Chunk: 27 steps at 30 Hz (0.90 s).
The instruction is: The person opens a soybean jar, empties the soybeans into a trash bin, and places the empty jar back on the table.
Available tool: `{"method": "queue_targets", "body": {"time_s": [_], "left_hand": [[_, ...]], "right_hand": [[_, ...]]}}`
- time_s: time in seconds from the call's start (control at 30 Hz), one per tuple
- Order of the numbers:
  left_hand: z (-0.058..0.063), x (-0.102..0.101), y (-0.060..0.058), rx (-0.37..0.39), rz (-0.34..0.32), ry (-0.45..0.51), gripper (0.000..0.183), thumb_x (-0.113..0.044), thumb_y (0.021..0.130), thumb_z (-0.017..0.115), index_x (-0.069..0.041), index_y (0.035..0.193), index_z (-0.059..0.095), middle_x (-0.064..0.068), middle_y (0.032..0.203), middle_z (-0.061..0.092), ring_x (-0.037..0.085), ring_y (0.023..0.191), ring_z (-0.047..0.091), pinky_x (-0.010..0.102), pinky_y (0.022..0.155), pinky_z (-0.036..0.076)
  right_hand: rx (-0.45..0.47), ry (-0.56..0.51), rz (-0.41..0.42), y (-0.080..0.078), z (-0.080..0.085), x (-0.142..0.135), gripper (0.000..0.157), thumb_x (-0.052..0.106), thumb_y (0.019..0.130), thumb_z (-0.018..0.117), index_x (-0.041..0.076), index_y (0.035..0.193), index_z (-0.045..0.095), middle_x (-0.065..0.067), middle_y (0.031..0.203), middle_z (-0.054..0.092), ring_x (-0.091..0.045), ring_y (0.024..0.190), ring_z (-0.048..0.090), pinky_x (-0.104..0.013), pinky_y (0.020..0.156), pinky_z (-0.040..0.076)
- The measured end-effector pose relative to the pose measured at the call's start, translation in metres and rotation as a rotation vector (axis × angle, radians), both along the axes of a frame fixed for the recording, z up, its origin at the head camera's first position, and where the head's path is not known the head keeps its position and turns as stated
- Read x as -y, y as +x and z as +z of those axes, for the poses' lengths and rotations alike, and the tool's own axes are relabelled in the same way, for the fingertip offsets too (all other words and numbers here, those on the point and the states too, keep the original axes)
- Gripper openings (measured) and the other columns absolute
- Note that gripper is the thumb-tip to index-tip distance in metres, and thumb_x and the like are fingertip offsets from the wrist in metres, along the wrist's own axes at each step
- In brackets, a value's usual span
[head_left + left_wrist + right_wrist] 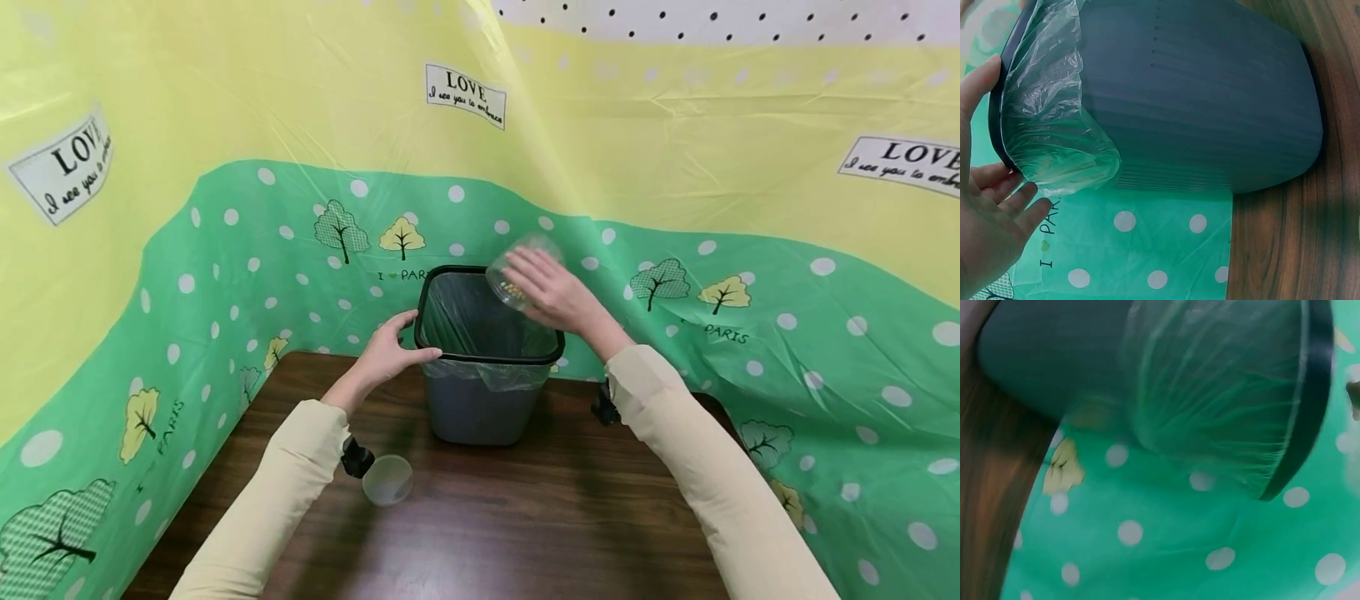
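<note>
A grey trash bin (483, 408) with a black rim and a clear liner bag (1047, 87) stands upright on the table. My left hand (386, 354) touches the rim at its left corner, thumb and fingers spread apart along it. Over the right side of the opening, my right hand (551, 292) holds a clear round plastic container (498, 273), tilted toward the bin. Small yellow kernels (513, 289) show at its lower side. The hand and container are blurred, and the palm side of the right hand is hidden.
A translucent round lid or shallow dish (387, 481) lies on the dark wooden table (480, 517), beside the left wrist. Green and yellow patterned sheeting (285, 242) rises behind the table and along both sides. Black wrist cameras (356, 457) sit under the sleeves.
</note>
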<state>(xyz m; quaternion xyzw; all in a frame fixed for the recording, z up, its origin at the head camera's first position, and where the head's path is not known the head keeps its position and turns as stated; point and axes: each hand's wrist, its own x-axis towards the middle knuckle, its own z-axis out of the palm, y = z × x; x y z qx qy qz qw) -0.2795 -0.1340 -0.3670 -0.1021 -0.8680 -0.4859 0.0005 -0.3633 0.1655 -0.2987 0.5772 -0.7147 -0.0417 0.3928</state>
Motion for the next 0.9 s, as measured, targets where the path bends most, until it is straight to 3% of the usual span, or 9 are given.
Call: {"method": "queue_targets", "body": {"time_s": [0.13,0.3,0.57,0.9], "left_hand": [[0.002,0.001,0.001,0.010,0.005,-0.002,0.086,-0.044,0.075,0.070,-0.014,0.144,0.027,0.006,0.147,0.025,0.027,0.134,0.023,0.049,0.101,0.031],[0.004,0.001,0.002,0.014,0.003,-0.004,0.086,-0.044,0.076,0.070,-0.015,0.144,0.026,0.005,0.147,0.025,0.027,0.133,0.023,0.048,0.101,0.031],[0.002,0.002,0.000,0.001,0.003,-0.004,0.087,-0.047,0.074,0.070,-0.015,0.143,0.027,0.005,0.147,0.026,0.026,0.134,0.022,0.048,0.102,0.030],[-0.001,0.000,-0.001,0.004,0.003,0.002,0.085,-0.043,0.076,0.070,-0.014,0.143,0.027,0.005,0.147,0.026,0.027,0.134,0.021,0.050,0.103,0.027]], "right_hand": [[0.023,0.108,-0.051,0.001,-0.003,0.000,0.060,0.005,0.071,0.070,-0.004,0.127,0.047,-0.022,0.131,0.046,-0.036,0.123,0.039,-0.046,0.102,0.031],[0.034,0.083,-0.075,0.001,-0.003,-0.004,0.062,0.004,0.068,0.071,-0.004,0.126,0.049,-0.022,0.130,0.046,-0.035,0.123,0.040,-0.046,0.102,0.031],[0.053,-0.047,-0.033,0.006,0.005,-0.008,0.077,0.013,0.061,0.081,-0.004,0.127,0.045,-0.024,0.128,0.047,-0.037,0.121,0.041,-0.048,0.100,0.033],[0.170,-0.245,-0.074,0.035,0.015,-0.042,0.089,0.021,0.051,0.087,-0.005,0.126,0.045,-0.023,0.128,0.046,-0.040,0.117,0.044,-0.049,0.094,0.039]]}}
